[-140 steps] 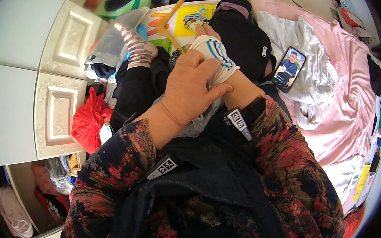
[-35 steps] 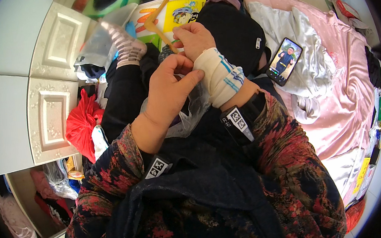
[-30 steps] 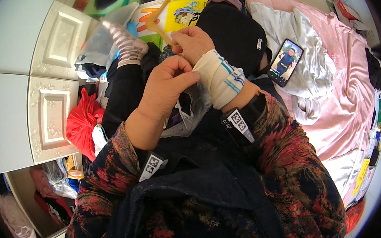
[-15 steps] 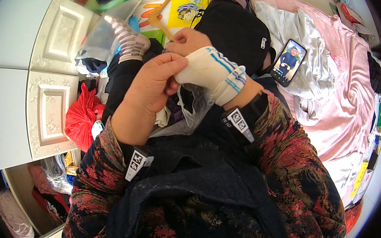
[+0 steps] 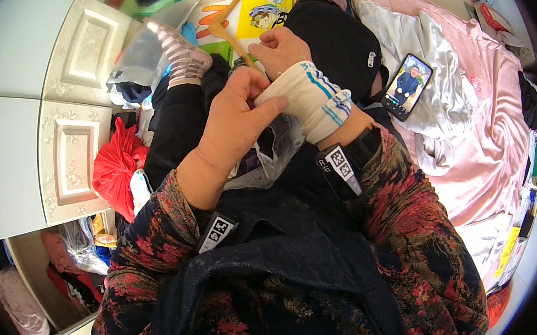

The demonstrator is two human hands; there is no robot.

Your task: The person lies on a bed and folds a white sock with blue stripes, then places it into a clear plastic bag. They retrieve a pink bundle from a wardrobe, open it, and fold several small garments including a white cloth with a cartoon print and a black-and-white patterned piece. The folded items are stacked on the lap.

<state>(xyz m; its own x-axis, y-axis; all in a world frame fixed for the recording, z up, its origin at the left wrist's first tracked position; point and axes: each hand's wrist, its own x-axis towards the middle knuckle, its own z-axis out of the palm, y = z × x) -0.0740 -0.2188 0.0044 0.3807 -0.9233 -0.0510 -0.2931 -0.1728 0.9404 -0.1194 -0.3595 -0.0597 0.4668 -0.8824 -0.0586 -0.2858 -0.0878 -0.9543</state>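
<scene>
A white knit sock (image 5: 317, 93) with blue stripes is wrapped around my right wrist and the back of my right hand (image 5: 283, 52). The fingers of that hand stick out beyond it, loosely bent and apart, holding nothing that I can see. My left hand (image 5: 238, 109) pinches the sock's near-left edge between thumb and fingers. Just past the hands, a wooden hanger-like stick (image 5: 224, 31) slants down to beside my fingers. Below them, a clear plastic bag (image 5: 274, 160) with dark and pale cloth in it lies in my lap.
My leg in a striped sock (image 5: 185, 57) stretches forward on the left, near a red bag (image 5: 115, 171) and an open drawer (image 5: 42, 283). A lit phone (image 5: 407, 87) rests on white cloth (image 5: 442, 114) over a pink bedsheet (image 5: 478, 155) at right.
My right hand has moved slightly forward and its fingers have loosened. My left hand has shifted right with the sock's edge, which now sits lower toward my right wrist.
</scene>
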